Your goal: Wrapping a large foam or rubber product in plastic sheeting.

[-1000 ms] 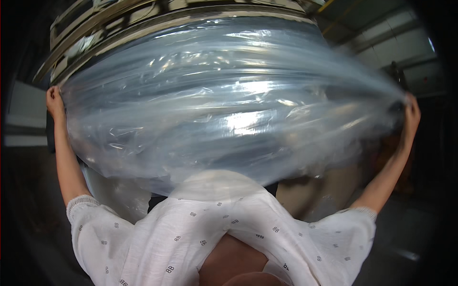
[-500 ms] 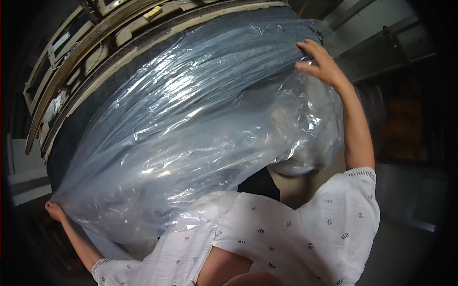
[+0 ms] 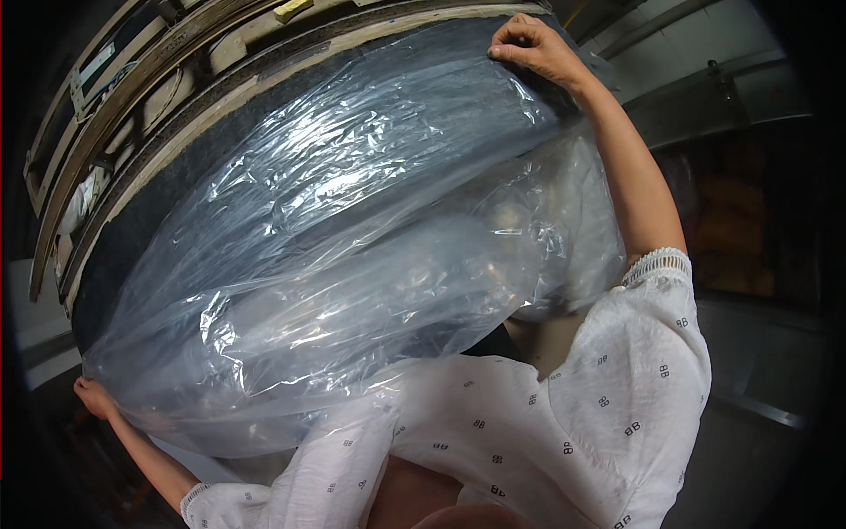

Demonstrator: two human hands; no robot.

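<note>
we held a large clear plastic sheet (image 3: 352,273) stretched across a dark padded panel (image 3: 167,203) that leaned in a wooden frame (image 3: 115,97). the sheet filled most of the view, running from about one o'clock down to eight o'clock, crumpled and shiny, with a loose fold billowing out at roughly three o'clock of its middle.

our right hand (image 3: 536,51) was up at one o'clock, fingers curled tight and pinching the top edge of the plastic against the upper rim of the panel. our left hand (image 3: 95,398) was down at eight o'clock, closed on the lower corner of the sheet; we could not tell how much film it had gathered, since the plastic hid part of the fingers. the two hands were well apart, at opposite ends of the sheet. our white patterned sleeves (image 3: 617,388) filled the lower right.

to do this step well, we judged that both grips had to stay firm while the film was drawn taut along its diagonal, so the slack at three o'clock flattened rather than trapping air. the upper hand looked best used as the anchor, with the lower one pulling gently; a hard tug seemed likely to stretch or tear such thin film at the pinched corners.
</note>
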